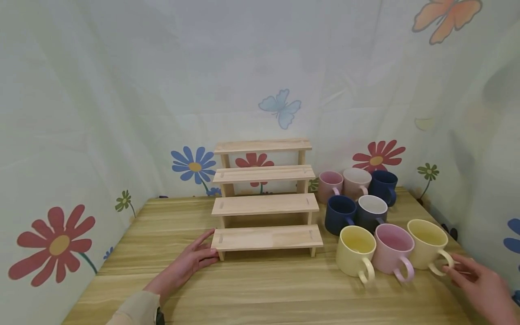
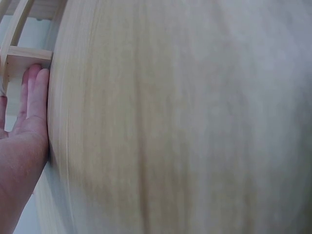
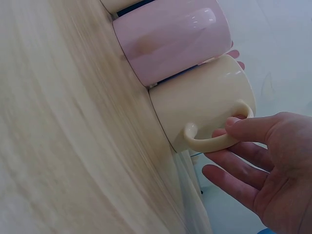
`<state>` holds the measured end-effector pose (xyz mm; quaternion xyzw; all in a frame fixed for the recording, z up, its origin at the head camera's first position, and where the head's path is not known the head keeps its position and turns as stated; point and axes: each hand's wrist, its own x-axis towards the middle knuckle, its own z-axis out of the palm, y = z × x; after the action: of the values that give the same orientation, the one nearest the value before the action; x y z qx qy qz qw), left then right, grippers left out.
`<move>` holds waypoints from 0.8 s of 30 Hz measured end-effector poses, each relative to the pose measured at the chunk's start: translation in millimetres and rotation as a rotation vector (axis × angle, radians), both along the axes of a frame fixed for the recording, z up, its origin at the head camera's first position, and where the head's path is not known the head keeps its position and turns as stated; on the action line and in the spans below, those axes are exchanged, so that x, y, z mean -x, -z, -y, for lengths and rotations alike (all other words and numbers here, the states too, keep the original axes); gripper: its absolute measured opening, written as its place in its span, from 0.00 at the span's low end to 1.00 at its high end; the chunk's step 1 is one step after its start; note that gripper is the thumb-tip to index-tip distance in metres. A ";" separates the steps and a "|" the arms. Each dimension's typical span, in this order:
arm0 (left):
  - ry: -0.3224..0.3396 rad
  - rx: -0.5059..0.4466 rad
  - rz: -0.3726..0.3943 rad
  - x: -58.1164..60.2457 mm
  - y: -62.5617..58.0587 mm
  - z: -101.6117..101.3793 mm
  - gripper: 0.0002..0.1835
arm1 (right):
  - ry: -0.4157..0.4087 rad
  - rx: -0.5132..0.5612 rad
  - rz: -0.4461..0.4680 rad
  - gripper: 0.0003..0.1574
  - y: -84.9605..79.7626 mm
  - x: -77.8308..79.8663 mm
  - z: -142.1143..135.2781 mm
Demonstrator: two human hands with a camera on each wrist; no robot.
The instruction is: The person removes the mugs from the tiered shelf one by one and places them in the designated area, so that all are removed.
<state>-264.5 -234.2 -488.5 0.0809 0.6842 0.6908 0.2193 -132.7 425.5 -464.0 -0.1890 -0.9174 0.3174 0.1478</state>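
Note:
A pale wooden stepped shelf (image 1: 266, 203) stands on the table. My left hand (image 1: 191, 258) rests against the left end of its lowest step, with fairly straight fingers (image 2: 37, 95) touching the wood by the leg. At the right, my right hand (image 1: 479, 282) pinches the handle of the outermost yellow mug (image 1: 426, 246) between thumb and fingers. That mug (image 3: 200, 102) stands upright on the table near its right edge. Beside it sits a pink mug (image 1: 392, 253), and left of that another yellow mug (image 1: 354, 257).
Behind the front mugs stand a dark blue mug (image 1: 339, 216) and a grey mug with a white inside (image 1: 369, 214). The back row holds a pink mug (image 1: 330, 189), a pale pink mug (image 1: 355, 186) and a dark blue mug (image 1: 382, 187). A patterned curtain (image 1: 162, 90) surrounds the wooden table (image 1: 260, 293).

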 end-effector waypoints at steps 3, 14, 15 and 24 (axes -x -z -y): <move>0.002 0.001 0.000 0.5 0.1 0.3 0.44 | 0.005 -0.005 0.009 0.35 -1.2 -0.2 1.6; 0.010 0.006 -0.006 1.0 1.6 1.5 0.43 | 0.006 0.004 -0.002 0.35 1.1 -0.1 2.7; 0.011 0.005 -0.008 0.9 1.6 1.7 0.43 | 0.005 0.003 -0.006 0.35 1.5 -0.1 2.6; 0.021 0.000 -0.012 1.9 2.2 2.0 0.43 | 0.013 0.004 -0.019 0.34 3.6 0.5 2.5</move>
<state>-266.5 -236.2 -490.7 0.0923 0.6848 0.6878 0.2224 -133.2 423.1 -467.6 -0.1922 -0.9141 0.3201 0.1583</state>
